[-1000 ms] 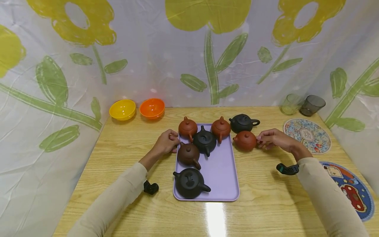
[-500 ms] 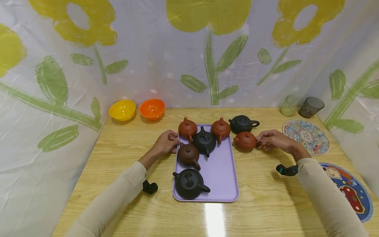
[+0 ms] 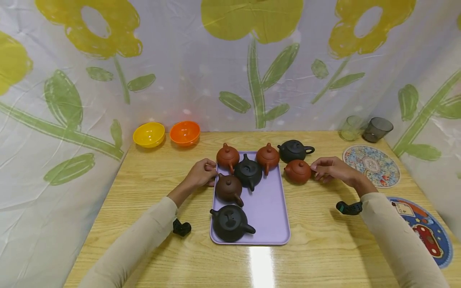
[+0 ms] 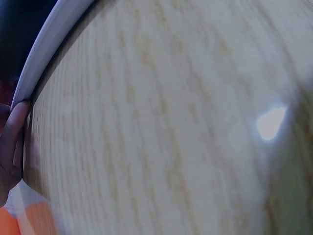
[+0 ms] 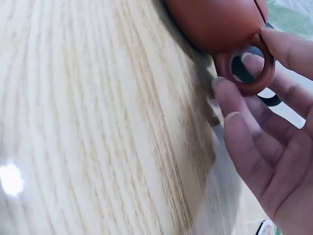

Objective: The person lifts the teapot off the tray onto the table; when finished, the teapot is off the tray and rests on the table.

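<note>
My left hand (image 3: 201,173) grips the left rim of a lilac tray (image 3: 268,212); the left wrist view shows its fingers (image 4: 14,129) against the rim's outer side. On the tray sit two reddish-brown teapots (image 3: 228,157) at the far corners, a black teapot (image 3: 248,170) between them, a dark brown teapot (image 3: 229,189) and a larger black teapot (image 3: 230,223) nearest me. My right hand (image 3: 333,170) holds the ring handle of a reddish-brown teapot (image 3: 298,172) beside the tray's right edge. In the right wrist view, thumb and fingers surround that handle (image 5: 261,81).
Another black teapot (image 3: 294,151) stands just behind the held one. Yellow (image 3: 149,134) and orange (image 3: 185,133) bowls stand back left. Green (image 3: 350,129) and grey (image 3: 377,130) glasses stand back right, near a patterned round mat (image 3: 374,166) and a blue mat (image 3: 428,236).
</note>
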